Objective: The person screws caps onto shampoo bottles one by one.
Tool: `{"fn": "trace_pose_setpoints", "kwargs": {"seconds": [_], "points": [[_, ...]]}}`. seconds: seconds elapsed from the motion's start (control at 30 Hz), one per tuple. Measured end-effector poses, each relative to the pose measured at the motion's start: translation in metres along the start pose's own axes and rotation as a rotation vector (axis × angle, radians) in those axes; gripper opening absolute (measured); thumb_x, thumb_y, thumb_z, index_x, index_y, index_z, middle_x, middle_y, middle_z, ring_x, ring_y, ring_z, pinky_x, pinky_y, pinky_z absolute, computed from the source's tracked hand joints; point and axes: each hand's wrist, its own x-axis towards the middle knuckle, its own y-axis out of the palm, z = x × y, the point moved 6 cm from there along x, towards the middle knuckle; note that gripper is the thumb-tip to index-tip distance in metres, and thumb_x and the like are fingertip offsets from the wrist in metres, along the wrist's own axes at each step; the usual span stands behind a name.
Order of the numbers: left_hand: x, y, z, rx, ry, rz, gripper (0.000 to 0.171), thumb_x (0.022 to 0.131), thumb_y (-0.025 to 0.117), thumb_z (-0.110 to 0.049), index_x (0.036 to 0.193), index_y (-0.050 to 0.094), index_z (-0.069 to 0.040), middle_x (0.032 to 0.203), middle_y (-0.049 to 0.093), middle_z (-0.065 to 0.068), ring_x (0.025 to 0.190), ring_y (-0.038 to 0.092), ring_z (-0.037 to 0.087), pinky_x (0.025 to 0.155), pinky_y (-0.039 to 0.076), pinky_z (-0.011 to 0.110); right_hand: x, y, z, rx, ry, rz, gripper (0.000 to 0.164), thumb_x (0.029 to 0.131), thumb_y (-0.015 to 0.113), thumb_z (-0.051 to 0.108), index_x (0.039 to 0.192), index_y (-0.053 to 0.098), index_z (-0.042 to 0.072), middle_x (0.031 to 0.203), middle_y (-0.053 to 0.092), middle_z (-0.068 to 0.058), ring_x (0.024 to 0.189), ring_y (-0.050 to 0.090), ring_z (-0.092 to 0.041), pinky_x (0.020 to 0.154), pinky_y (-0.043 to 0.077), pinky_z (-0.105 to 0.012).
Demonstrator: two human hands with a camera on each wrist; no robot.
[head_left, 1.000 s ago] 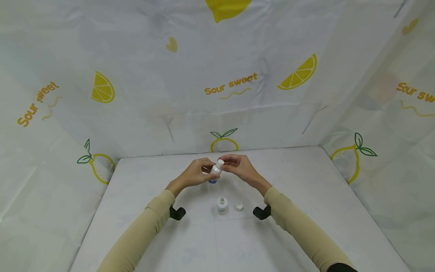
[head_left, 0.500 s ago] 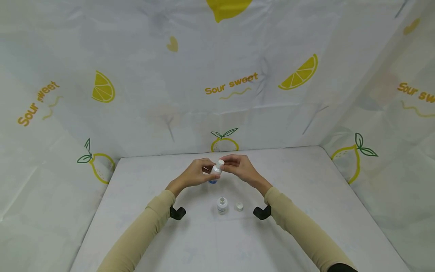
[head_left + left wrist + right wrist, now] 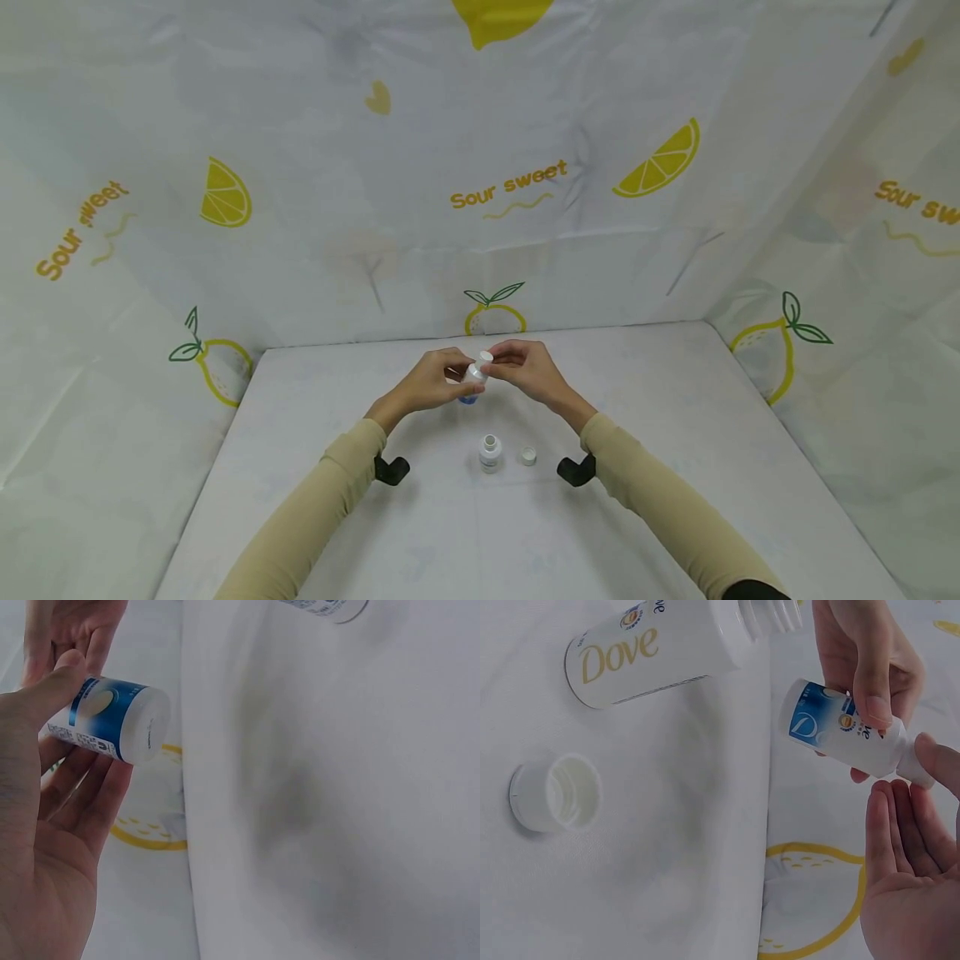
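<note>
My left hand (image 3: pixel 433 381) grips a small white bottle with a blue label (image 3: pixel 840 727) round its body, tilted above the far part of the table. Its white cap (image 3: pixel 913 766) is pinched between the thumb and fingers of my right hand (image 3: pixel 534 372). In the left wrist view the base of this bottle faces the camera. Nearer to me stands a second white bottle (image 3: pixel 490 455), marked Dove and uncapped, its threaded neck showing in the right wrist view. To its right a loose white cap (image 3: pixel 555 793) lies with its hollow side showing.
A white cloth covers the table (image 3: pixel 637 400). Behind and at both sides rise white sheets (image 3: pixel 300 275) printed with lemons and lettering. Black wrist mounts (image 3: pixel 392 471) sit under both forearms.
My right thumb and fingertips have shifted slightly around the cap. The left hand, the held bottle and the things on the table stay where they were.
</note>
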Motion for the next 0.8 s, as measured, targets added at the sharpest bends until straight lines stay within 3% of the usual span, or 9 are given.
{"fn": "trace_pose_setpoints", "kwargs": {"seconds": [0.2, 0.5, 0.8], "points": [[0.0, 0.0, 0.0, 0.007, -0.012, -0.005, 0.037, 0.081, 0.076, -0.043, 0.108, 0.071, -0.018, 0.096, 0.064, -0.007, 0.089, 0.063, 0.006, 0.082, 0.058, 0.02, -0.008, 0.001, 0.023, 0.016, 0.013, -0.022, 0.031, 0.085, 0.075, 0.015, 0.108, 0.066, -0.003, 0.108, 0.069, -0.022, 0.091, 0.071, -0.014, 0.083, 0.06, -0.026], [-0.001, -0.002, -0.001, 0.033, -0.008, -0.021, 0.039, 0.081, 0.076, -0.042, 0.11, 0.071, -0.016, 0.095, 0.064, -0.007, 0.088, 0.062, 0.006, 0.082, 0.058, 0.019, -0.011, 0.003, 0.026, -0.024, 0.025, -0.073, 0.033, 0.084, 0.076, 0.02, 0.105, 0.065, -0.002, 0.107, 0.071, -0.02, 0.091, 0.072, -0.015, 0.082, 0.06, -0.028], [-0.001, -0.003, 0.0, 0.046, -0.007, -0.033, 0.04, 0.08, 0.078, -0.042, 0.109, 0.071, -0.017, 0.095, 0.065, -0.007, 0.088, 0.062, 0.006, 0.082, 0.058, 0.02, 0.001, 0.004, -0.004, -0.059, 0.056, -0.149, 0.041, 0.079, 0.08, 0.033, 0.102, 0.066, 0.002, 0.103, 0.073, -0.015, 0.09, 0.072, -0.017, 0.078, 0.059, -0.028]]}}
